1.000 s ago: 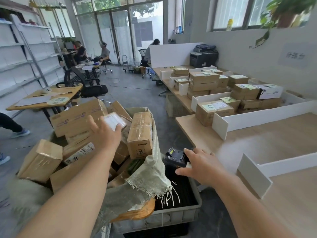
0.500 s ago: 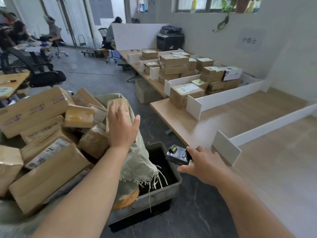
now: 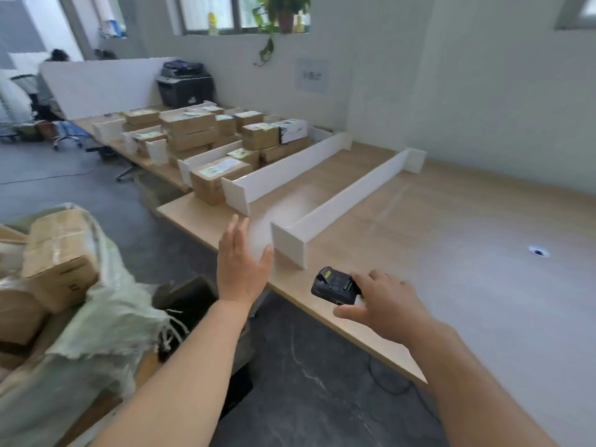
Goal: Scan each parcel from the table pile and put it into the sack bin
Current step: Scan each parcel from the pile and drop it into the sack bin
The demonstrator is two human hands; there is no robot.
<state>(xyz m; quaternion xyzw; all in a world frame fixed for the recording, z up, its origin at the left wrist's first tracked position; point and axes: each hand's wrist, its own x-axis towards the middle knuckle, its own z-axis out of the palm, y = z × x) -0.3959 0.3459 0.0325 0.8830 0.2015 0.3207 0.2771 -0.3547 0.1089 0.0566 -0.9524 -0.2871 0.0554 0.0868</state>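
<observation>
head view. the left hand (image 3: 240, 269) is raised with its fingers straight and close together, thumb spread, back toward the camera, and it carries nothing. it hangs over the near edge of the table (image 3: 451, 269). the right hand (image 3: 383, 304) grips the scanner (image 3: 333, 283), thumb below and fingers curled over its rear end. the scanner is black with a small lit screen on top and projects from the left of that hand above the table edge (whether it rests on the surface cannot be told). just right of the left hand's thumb stands the near end of a white divider (image 3: 348, 201), upright on the table. a second divider (image 3: 283, 169) runs parallel further out. the parcels (image 3: 206, 130), brown cardboard boxes with paper labels, are stacked well beyond both hands at the far part of the table, behind the second divider. to the left of the left hand and lower lies the sack (image 3: 106, 317), pale green woven cloth with a frayed edge, its mouth open. a cardboard box (image 3: 61, 256) sits at its top among others, blurred. a black crate (image 3: 190, 295) shows between the sack and the table, partly under the left forearm. a printer (image 3: 185, 85) stands past the parcels by the wall.
</observation>
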